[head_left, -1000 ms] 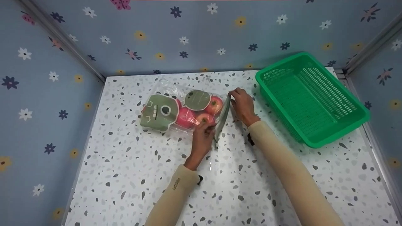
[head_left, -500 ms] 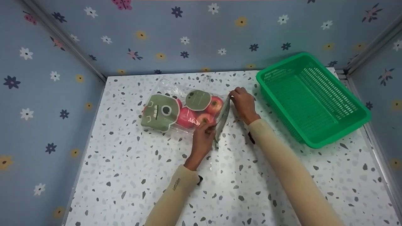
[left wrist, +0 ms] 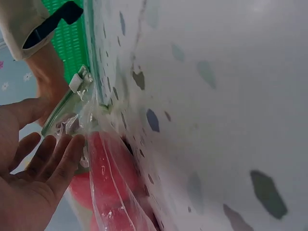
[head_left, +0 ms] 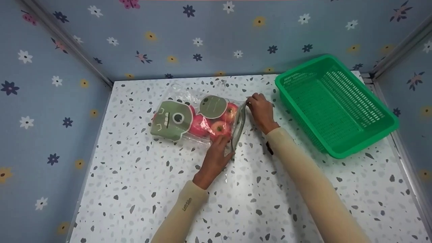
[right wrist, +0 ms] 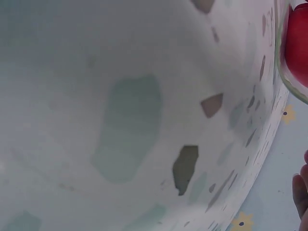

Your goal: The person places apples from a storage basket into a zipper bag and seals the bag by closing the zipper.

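A clear zip bag [head_left: 187, 138] with a green one-eyed monster print lies on the table, several red apples [head_left: 219, 128] inside. Its mouth gapes at the right end, and a white slider [left wrist: 75, 83] shows there in the left wrist view. My right hand [head_left: 261, 111] pinches the far corner of that mouth; only its fingertips [right wrist: 301, 192] enter the right wrist view. At the near corner, my left hand [head_left: 213, 160] has its fingers loosely extended against the bag's side, as the left wrist view shows [left wrist: 38, 173]. Whether those fingers press the plastic is hard to tell.
A green plastic basket [head_left: 303, 123] with perforated walls stands on the right of the speckled table [head_left: 135, 195]. Flower-patterned panels [head_left: 209, 40] enclose the table at the back and both sides.
My left hand has let go of the near edge of the bag's mouth and moved slightly toward me, its fingers straightening. The mouth gapes wider. My right hand keeps its hold on the far corner.
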### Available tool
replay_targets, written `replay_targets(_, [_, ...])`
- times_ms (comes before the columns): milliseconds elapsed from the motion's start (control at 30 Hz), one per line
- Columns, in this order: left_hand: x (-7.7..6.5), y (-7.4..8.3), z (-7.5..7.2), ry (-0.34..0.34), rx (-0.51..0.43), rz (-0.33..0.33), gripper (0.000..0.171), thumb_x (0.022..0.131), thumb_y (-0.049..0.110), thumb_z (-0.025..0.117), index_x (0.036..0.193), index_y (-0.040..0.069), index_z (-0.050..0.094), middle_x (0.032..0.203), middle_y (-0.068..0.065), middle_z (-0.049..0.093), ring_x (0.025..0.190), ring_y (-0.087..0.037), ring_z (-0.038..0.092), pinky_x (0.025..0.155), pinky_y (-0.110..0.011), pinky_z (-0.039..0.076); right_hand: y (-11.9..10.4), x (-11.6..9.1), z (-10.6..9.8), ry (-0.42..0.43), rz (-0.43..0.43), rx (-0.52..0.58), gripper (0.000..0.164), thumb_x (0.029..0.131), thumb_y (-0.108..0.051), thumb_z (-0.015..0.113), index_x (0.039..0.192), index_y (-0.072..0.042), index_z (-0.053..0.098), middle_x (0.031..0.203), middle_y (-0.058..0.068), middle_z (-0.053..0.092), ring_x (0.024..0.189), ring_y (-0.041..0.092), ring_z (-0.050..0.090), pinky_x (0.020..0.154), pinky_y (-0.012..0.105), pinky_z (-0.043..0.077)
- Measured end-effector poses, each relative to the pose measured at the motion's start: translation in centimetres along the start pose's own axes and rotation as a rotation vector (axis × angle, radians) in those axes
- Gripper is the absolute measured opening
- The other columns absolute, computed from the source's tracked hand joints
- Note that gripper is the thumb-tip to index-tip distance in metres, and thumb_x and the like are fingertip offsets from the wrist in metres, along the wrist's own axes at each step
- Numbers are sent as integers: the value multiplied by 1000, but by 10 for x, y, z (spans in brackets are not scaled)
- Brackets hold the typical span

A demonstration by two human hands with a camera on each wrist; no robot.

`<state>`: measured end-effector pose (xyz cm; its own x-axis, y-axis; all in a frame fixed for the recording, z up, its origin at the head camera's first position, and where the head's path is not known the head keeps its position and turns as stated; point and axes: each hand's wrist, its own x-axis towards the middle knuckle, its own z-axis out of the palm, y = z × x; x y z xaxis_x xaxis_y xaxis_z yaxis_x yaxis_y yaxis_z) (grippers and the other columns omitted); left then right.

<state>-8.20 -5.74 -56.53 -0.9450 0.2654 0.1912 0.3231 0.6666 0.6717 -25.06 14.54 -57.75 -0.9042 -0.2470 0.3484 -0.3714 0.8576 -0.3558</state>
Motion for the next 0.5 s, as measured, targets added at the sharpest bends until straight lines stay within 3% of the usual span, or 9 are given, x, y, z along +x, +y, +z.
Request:
replay_targets(133, [-7, -4, -1, -56, 288, 101, 56, 86, 19, 90, 131, 5, 61, 134, -12, 57, 120, -27, 57, 100, -42, 54, 0, 0, 0, 4, 7, 16, 8, 102, -8, 69, 105, -7, 77, 103, 10, 68, 98, 30, 65, 79, 44, 58])
replay_targets(300, [-13, -8, -1, -86, 602, 182, 56, 85, 31, 91, 127, 9, 62, 131, -10, 59, 120, -26, 55, 97, -39, 52, 0, -1, 0, 13, 10, 14, 7, 102, -9, 70, 104, -7, 76, 102, 11, 68, 98, 30, 64, 77, 45, 59])
replay_targets(500, [-12, -13, 2, -48, 791, 259, 38, 89, 21, 86, 119, 10, 66, 123, -8, 63, 111, -25, 59, 93, -36, 53, -1, -1, -1, -14, 40, 15, 8, 102, -10, 69, 105, -7, 76, 103, 11, 67, 100, 31, 64, 78, 46, 58])
